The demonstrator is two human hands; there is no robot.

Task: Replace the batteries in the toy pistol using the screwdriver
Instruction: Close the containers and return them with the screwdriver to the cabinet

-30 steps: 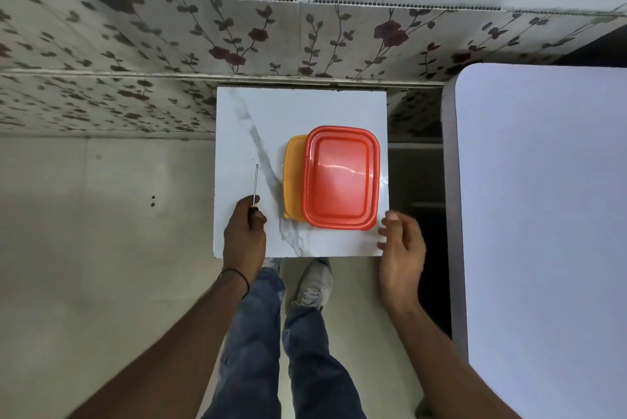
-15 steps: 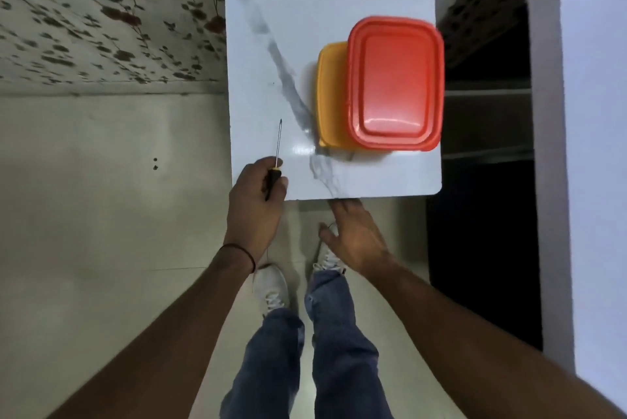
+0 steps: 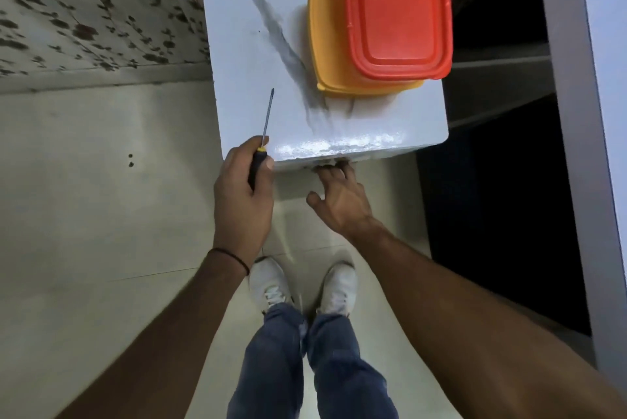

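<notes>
My left hand (image 3: pixel 242 191) grips the black and yellow handle of a thin screwdriver (image 3: pixel 267 116). Its shaft points away from me over the near left corner of a small white marble-patterned table (image 3: pixel 356 133). My right hand (image 3: pixel 341 201) reaches under the table's front edge with its thumb spread. Its fingers look straight, and their tips are hidden beneath the top. No toy pistol or batteries show in the head view.
On the table's far right a red-lidded box (image 3: pixel 397 11) lies partly on a yellow box (image 3: pixel 327 45). A large white surface (image 3: pixel 604 113) runs along the right, with a dark gap between. Floral wall panel at left; my shoes (image 3: pixel 271 283) stand on the pale floor.
The view has closed in on the table. My right hand moved from the table's near right corner to under its front edge. The left hand still holds the screwdriver.
</notes>
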